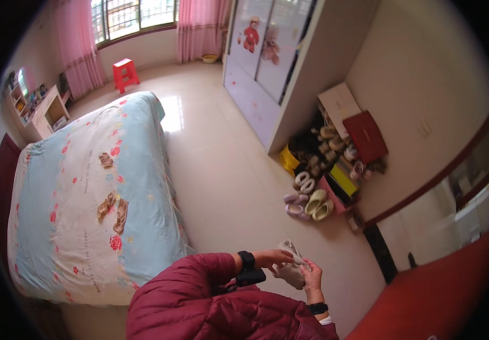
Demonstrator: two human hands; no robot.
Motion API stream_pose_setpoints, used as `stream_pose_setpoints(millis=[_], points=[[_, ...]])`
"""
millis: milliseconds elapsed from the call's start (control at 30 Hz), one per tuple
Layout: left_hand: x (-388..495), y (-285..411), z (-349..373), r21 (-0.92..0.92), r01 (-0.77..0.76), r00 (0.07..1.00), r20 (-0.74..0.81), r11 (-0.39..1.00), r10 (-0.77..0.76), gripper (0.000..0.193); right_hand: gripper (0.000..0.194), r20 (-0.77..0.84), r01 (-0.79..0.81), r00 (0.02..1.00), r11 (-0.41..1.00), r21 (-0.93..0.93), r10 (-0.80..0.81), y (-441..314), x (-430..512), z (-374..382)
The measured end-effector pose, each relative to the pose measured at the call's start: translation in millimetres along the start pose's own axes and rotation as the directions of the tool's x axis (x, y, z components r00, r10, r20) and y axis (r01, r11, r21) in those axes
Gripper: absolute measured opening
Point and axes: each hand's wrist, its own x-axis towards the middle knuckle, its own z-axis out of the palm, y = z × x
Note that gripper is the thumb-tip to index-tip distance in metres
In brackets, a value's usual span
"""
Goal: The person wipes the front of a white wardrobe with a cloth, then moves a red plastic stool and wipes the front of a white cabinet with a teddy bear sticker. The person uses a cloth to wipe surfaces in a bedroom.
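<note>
In front of my body, above the tiled floor, I hold a pale greyish-beige cloth (292,275) that looks like a sock or pair of socks. My left hand (277,258) grips its upper part from the left. From the right, the fingers of my right hand (313,275) pinch its edge. Part of the cloth hangs below the fingers, and another bunched part sticks up beyond them. Three crumpled brown sock-like pieces lie apart from my hands on the bed: one brown piece (105,160) farther off, two nearer pieces (106,205) (120,216) side by side.
The bed (36,212) with its flowered cover stands to my left. Several shoes and slippers (307,204), boxes (365,136) and a yellow bag (289,160) crowd beside the wardrobe (253,76). A red door (435,293) is close at right. A red stool (125,73) stands near the window.
</note>
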Motion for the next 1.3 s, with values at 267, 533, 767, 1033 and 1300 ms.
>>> stream_pose_setpoints(millis=[267,533,767,1033,1300], points=[[-14.6,50.2,-109.3,-0.451,0.193,0.858,-0.354,0.872,-0.373,0.103,0.031,0.317,-0.126,0.940,0.992,-0.028,0.129,-68.3,141.0,116.8],[26.0,47.1,-290.9,-0.312,0.028,0.828,-0.524,0.950,-0.197,0.078,0.029,0.640,-0.254,0.745,0.967,0.011,0.188,-113.7,330.9,209.0],[-0.8,93.1,-435.7,-0.053,0.016,0.613,-0.788,0.998,-0.052,0.062,0.031,0.855,-0.221,0.460,0.963,-0.151,0.239,-163.5,492.6,325.1],[-82.1,122.4,-554.2,-0.312,-0.390,0.454,-0.883,0.866,-0.114,0.046,0.032,0.927,-0.275,0.153,0.915,-0.294,0.343,-163.1,607.5,486.9],[-180.2,148.1,-762.4,-0.396,-0.460,0.518,-0.847,0.794,-0.122,0.048,0.035,0.757,-0.075,0.422,0.851,-0.520,0.499,-178.6,788.5,600.1]])
